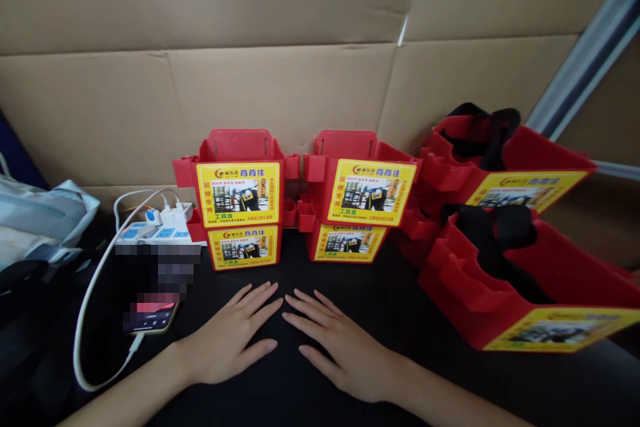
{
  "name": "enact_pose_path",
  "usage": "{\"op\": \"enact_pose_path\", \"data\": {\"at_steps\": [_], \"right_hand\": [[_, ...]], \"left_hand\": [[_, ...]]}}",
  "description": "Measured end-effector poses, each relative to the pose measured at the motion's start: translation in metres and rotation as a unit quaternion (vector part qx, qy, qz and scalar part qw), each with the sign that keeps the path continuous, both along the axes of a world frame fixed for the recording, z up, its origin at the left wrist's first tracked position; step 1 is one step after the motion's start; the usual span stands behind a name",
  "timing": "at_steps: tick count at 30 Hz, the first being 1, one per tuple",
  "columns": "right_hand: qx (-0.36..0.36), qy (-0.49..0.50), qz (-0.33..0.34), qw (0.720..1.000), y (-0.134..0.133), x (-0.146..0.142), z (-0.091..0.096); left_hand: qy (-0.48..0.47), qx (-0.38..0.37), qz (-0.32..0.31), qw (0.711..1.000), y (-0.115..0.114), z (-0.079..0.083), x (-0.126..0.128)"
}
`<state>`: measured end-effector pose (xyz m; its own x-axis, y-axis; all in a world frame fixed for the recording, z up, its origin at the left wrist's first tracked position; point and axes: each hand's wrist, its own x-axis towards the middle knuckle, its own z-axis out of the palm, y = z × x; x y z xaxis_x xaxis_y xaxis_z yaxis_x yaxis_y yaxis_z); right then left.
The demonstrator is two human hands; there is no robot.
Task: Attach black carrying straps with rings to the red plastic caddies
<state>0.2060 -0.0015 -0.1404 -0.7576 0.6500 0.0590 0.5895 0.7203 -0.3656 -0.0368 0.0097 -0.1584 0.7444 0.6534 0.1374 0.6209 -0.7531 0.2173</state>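
"So, how do the hands stand?"

"The left hand (237, 330) and the right hand (340, 347) lie palm down over the black tabletop (280, 400), fingers loosely spread, the fingertips of one just beside those of the other. Neither holds anything."

"And what is nearest to them?"

"Two stacks of red tool boxes, just beyond the fingertips and apart from them: the left stack (243, 197) and the right stack (373, 193). Each shows one yellow-labelled box above another; how deeply the upper sits in the lower, one cannot tell."

"How would such a box handle?"

"Probably light and fairly stiff, since it looks like thin moulded plastic. The smooth label may be slippery, but nothing seems fragile. The side walls under the rim look a sound hold, or the raised back plate (243, 143); the small side pockets might flex. If nested, two boxes could cling together."

"What lies farther out?"

"To the right, a front strapped box (560, 330) and a rear strapped box (533, 190), whose black straps (517, 225) look soft and floppy. To the left, a phone (155, 320) on a white cable (80, 320), near a power strip (160, 232). Behind everything stands a cardboard wall (275, 93)."
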Motion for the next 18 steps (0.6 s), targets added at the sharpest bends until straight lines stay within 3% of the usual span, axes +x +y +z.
{"op": "enact_pose_path", "data": {"at_steps": [18], "right_hand": [[0.023, -0.025, -0.004, 0.999, 0.0030, -0.0034, 0.0017]], "left_hand": [[0.041, 0.022, 0.002, 0.999, 0.0014, 0.0040, 0.0047]]}}
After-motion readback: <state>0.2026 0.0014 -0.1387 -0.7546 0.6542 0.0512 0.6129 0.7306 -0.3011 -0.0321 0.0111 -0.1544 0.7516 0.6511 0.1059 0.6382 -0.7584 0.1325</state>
